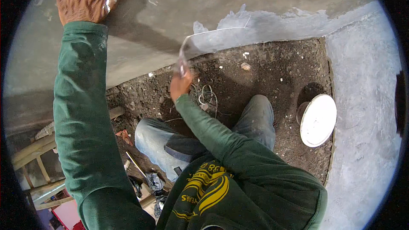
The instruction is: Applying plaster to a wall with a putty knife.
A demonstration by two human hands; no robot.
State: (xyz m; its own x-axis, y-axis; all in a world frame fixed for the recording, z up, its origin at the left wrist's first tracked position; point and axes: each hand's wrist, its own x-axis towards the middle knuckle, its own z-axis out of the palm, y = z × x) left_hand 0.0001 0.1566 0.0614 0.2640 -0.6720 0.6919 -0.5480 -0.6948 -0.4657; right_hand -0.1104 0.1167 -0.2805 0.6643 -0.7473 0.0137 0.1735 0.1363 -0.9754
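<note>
My left hand rests on the grey plastered wall at the upper left, palm down with its fingers stretched out. White paste coats its thumb. Near the middle, my right hand is wrapped round the handle of a wide putty knife, a little blurred by motion. The knife's broad blade lies against the low part of the wall, where a strip of wet, paler skim coat runs along the base. How far the blade's face extends is hard to make out.
Bare dark soil with small stones lies below the wall. To the right stands a bucket with a round white top, beside a second grey wall. Tangled wire lies near my knees. Wooden boards and black plastic are at the lower left.
</note>
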